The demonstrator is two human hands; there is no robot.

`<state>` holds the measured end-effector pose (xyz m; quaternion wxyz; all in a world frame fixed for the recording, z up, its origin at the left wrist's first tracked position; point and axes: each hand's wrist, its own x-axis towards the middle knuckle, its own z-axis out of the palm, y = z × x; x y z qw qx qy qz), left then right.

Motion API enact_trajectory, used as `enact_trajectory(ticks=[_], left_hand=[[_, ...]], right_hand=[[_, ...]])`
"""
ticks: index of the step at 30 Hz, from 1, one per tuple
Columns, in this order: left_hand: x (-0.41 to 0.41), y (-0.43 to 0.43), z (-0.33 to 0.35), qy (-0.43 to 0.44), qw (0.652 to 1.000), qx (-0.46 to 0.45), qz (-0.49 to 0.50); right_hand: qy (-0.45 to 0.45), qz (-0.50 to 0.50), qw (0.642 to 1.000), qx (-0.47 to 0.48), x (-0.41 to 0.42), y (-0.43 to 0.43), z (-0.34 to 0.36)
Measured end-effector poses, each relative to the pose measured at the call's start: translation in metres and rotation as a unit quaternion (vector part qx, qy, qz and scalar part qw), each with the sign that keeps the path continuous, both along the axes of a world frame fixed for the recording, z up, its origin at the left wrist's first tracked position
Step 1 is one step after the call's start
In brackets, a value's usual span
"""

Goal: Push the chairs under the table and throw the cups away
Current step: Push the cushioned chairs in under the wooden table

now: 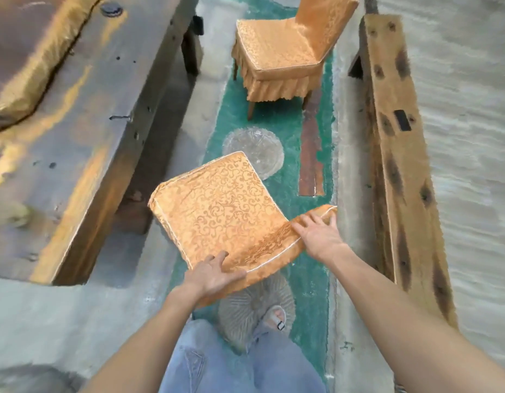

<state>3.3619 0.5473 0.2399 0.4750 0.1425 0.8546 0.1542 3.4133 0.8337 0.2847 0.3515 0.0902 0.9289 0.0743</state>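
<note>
A chair in a gold patterned cover [220, 211] stands right in front of me, its seat pointing toward the dark wooden table [84, 131] on the left. My left hand [214, 275] grips the near left end of the chair's backrest top. My right hand [316, 236] lies over the right end of the same backrest, fingers spread on the fabric. A second gold-covered chair [282, 49] stands farther off on the green carpet, away from the table. No cups are in view.
A wooden plank wall [398, 154] runs along the right side. Green carpet [305, 268] with round pale patterns covers the narrow aisle. A brown strip [312, 154] lies on the carpet. My jeans and a sandalled foot [277, 316] show below.
</note>
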Motion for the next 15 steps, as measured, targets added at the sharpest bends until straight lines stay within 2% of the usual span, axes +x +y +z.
enact_trajectory(ticks=[2,5,9,15], left_hand=[[0.017,-0.010,-0.001,0.006,1.000,-0.003,0.015],[0.043,-0.021,-0.007,0.085,0.996,0.003,0.030],[0.061,-0.015,-0.007,0.203,0.978,-0.028,-0.036],[0.067,0.014,-0.018,0.284,0.952,-0.059,-0.101]], right_hand=[[-0.007,0.030,0.999,0.020,0.004,0.004,-0.001],[0.012,0.091,0.995,0.029,0.004,0.002,-0.010],[0.051,0.138,0.989,0.023,0.005,0.004,-0.034],[0.158,0.170,0.973,0.008,0.013,0.019,-0.065]])
